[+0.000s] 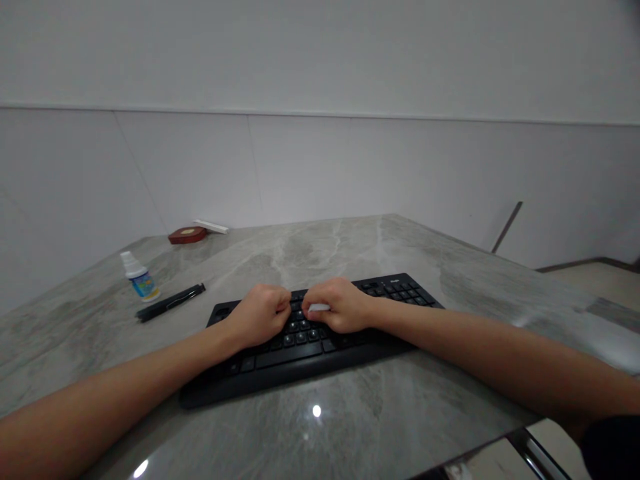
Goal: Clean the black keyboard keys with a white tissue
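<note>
A black keyboard [290, 357] lies slightly turned on the grey marbled table, with both of my forearms reaching over it. My left hand [263, 313] is closed above the keys left of the middle, its fingers curled in; whatever they may hold is hidden. Close beside it, my right hand [340, 305] is closed over the middle keys. A small white piece [319, 307] shows between its thumb and fingers, too small to name. The hands are a short gap apart, and the right wrist covers part of the keyboard's right side.
To the left stand a white spray bottle [143, 280] with a blue label and, lying by it, a black pen-like item [170, 303]. A reddish-brown case [187, 235] and a flat white strip [211, 227] lie by the wall [320, 167]. The grey table [350, 413] ends at front right.
</note>
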`<control>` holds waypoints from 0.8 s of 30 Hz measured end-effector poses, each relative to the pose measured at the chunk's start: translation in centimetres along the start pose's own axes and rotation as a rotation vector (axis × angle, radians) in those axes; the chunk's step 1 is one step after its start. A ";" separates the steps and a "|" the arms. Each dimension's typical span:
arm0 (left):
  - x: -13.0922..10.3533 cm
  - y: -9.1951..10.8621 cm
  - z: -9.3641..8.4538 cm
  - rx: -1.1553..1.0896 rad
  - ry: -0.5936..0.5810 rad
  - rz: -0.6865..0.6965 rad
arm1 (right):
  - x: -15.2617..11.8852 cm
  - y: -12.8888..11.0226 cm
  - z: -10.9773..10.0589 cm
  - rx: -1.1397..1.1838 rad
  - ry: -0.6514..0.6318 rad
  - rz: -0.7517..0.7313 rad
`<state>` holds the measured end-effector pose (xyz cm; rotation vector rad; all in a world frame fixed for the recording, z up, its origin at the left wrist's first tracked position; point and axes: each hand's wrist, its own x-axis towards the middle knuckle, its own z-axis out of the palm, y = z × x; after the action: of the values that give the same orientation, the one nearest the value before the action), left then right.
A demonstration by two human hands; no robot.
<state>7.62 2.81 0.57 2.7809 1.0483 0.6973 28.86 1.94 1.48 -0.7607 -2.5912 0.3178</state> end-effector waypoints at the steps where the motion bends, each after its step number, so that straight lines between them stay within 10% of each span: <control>1: 0.0 0.0 0.0 -0.001 -0.001 -0.003 | 0.0 0.0 0.0 0.002 0.004 -0.007; 19: -0.1 0.0 -0.1 -0.030 0.087 0.110 | -0.1 1.2 -0.1 0.250 0.208 0.313; 24: -0.4 0.5 -0.4 -0.225 0.120 0.467 | -0.1 1.1 0.0 0.251 0.197 0.312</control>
<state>7.49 2.08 0.86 2.8228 0.2959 0.9697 29.42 2.78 1.14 -1.0452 -2.1949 0.6153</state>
